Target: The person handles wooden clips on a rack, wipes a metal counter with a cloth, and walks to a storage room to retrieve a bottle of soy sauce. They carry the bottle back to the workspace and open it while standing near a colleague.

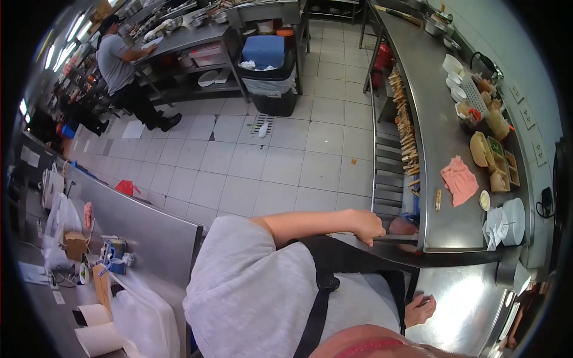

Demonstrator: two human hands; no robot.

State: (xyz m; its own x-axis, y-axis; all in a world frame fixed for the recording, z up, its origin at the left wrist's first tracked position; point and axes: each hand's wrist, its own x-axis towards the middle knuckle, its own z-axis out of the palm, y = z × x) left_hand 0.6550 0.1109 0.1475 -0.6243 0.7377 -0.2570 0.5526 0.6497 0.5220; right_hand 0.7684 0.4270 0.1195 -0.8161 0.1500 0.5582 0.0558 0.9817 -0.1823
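My left hand (367,227) is at the end of a dark metal bar (397,239) below the long counter's near corner. Its fingers are curled in, and I cannot make out what, if anything, is inside them. My right hand (420,309) lies on a shiny steel surface (459,298), fingers apart and loosely bent, with nothing seen in it. Beyond it on the long steel counter (439,230) are a pink cloth (459,181), a small yellow-filled dish (484,200) and white plates (514,221) with a crumpled white napkin (495,228).
Sauce containers (494,119) and food tubs (481,150) line the wall side. A rack with a row of clothespin-like clips (404,125) runs below the counter. Across the tiled floor (280,167) stand a black bin (268,89) and a person (116,62) at another table. Paper rolls (98,337) are behind me.
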